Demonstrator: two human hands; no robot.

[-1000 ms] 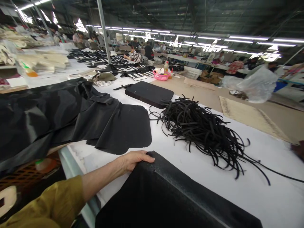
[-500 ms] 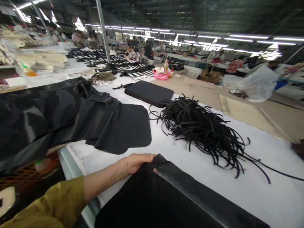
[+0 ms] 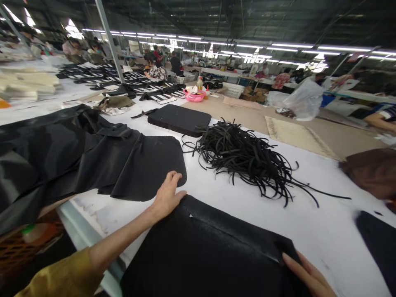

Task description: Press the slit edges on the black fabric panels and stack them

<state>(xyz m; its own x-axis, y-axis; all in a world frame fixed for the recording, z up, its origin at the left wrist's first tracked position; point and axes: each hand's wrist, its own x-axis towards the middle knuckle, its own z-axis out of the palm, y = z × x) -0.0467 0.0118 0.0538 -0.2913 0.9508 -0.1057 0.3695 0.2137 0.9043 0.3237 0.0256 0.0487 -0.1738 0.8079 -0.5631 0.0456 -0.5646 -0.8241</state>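
A large black fabric panel [image 3: 204, 247] lies flat on the white table [image 3: 309, 222] right in front of me. My left hand [image 3: 167, 196] rests open at the panel's far left corner, fingers stretched forward and touching the table beside the panel's edge. My right hand [image 3: 307, 276] comes in at the bottom right, fingers flat on the panel's right corner. Neither hand grips anything.
A pile of thin black straps [image 3: 247, 159] lies beyond the panel. Draped black fabric pieces [image 3: 93, 156] cover the left. A black padded piece [image 3: 179, 119] and a pink basket [image 3: 194, 95] sit farther back. A dark brown piece [image 3: 371, 173] lies right. Other people work at distant tables.
My left hand let go of the panel's folded edge and opened flat at its corner. The panel now lies spread flat. My right hand has come into view on its right corner.
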